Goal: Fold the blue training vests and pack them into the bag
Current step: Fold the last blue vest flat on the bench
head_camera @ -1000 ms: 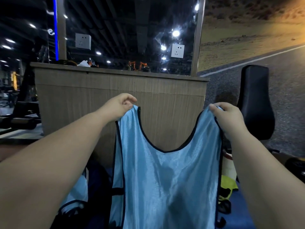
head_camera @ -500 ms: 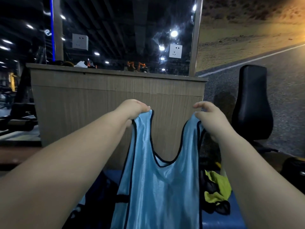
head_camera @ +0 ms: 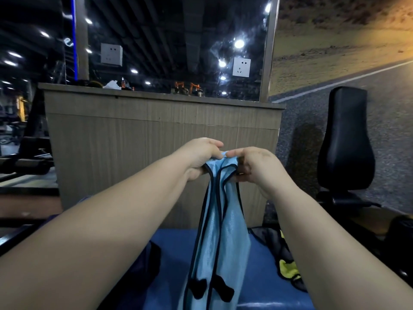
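A light blue training vest (head_camera: pixel 223 242) with black trim hangs folded lengthwise in front of me, its two shoulder straps brought together at the top. My left hand (head_camera: pixel 201 155) pinches one strap and my right hand (head_camera: pixel 254 164) pinches the other; the fingertips of both hands touch above the cloth. The vest's lower part drops down over a blue mat (head_camera: pixel 263 283). A dark bag (head_camera: pixel 147 265) shows partly behind my left forearm, mostly hidden.
A wooden counter (head_camera: pixel 156 139) stands close ahead with a mirror (head_camera: pixel 174 45) above it. A black padded seat back (head_camera: pixel 346 139) stands at the right. Yellow and black cloth (head_camera: pixel 287 268) lies on the mat at the right. Gym equipment (head_camera: pixel 22 162) is at the left.
My hands moved inward from wide apart until they met, folding the spread vest in half lengthwise. The view tilted down a little, showing more of the blue mat.
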`<state>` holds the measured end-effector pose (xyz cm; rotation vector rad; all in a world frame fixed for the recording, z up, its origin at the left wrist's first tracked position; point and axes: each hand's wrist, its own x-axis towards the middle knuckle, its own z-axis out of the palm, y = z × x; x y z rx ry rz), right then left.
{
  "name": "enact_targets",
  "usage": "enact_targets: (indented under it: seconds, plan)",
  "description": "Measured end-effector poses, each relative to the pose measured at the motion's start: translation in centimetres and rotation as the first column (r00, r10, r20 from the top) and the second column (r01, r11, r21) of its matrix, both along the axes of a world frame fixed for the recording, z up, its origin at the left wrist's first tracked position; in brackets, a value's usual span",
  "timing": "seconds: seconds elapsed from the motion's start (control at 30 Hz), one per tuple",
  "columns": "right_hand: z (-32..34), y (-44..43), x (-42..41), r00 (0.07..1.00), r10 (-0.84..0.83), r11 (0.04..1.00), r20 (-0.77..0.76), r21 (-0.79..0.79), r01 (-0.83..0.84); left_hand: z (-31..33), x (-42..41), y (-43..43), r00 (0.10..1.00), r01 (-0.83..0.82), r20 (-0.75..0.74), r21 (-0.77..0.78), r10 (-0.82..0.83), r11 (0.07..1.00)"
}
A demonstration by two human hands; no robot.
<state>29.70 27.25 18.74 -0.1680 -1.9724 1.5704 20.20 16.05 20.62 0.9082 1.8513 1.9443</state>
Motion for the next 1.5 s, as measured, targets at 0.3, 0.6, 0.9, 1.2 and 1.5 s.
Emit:
enact_targets:
  seconds: [0.3,0.6,0.9,1.2,1.5]
  plan:
    - [-1.0,-0.5,-0.2,0.937,-0.319,0.762,-0.146,0.549,0.344,-0.8,0.0,-0.8,0.994,0.109,-0.008,0.005,-0.108,0.994]
    - [-1.1,0.4,-1.3,0.956,-0.277,0.840,-0.099,0.457,0.290,-1.2,0.1,-1.1,0.988,0.140,0.028,0.252,-0.152,0.957]
    - [0.5,1.1,-1.4,0.919,-0.356,0.840,-0.167,0.375,0.393,-6.0,0.2,0.6,0.977,0.110,-0.182,-0.017,-0.112,0.994]
    - [2.6,0.9,0.1,0.945,-0.233,0.876,-0.231,0.371,0.307,-9.9,0.2,1.4,0.959,0.221,-0.175,-0.037,-0.224,0.975]
    - [2.6,2.7,0.6,0.952,-0.188,0.907,-0.243,0.329,0.263,-15.1,-0.2,0.7,0.596,-0.221,-0.679,0.374,0.428,0.901]
